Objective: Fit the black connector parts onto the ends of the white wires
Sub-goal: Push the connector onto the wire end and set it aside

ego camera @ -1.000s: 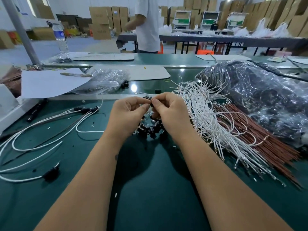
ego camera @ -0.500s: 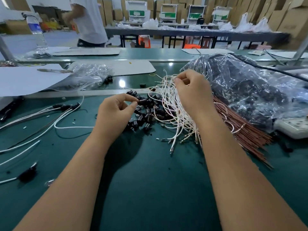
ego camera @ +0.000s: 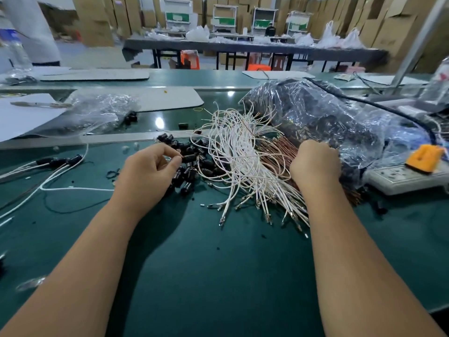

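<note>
A loose pile of black connector parts (ego camera: 206, 164) lies on the green table (ego camera: 218, 263), left of a bundle of white wires (ego camera: 238, 161) with metal terminals at their near ends. My left hand (ego camera: 148, 171) pinches one black connector (ego camera: 189, 158) at the edge of the pile between thumb and forefinger. Over the right side of the bundle, my right hand (ego camera: 315, 164) is curled knuckles-up where brown wires (ego camera: 274, 152) lie. Its fingertips are hidden, so what it holds is unclear. White wires with connectors fitted (ego camera: 60, 161) lie at the far left.
A big clear plastic bag of dark parts (ego camera: 328, 117) sits right behind my right hand. A power strip (ego camera: 408, 176) with an orange plug (ego camera: 425, 158) lies at the right edge. A smaller plastic bag (ego camera: 97, 113) and white paper (ego camera: 21, 115) lie back left.
My hands have parted from in front of me. The right hand went to the top of the white wires, then on right to the brown wires. My view has turned right.
</note>
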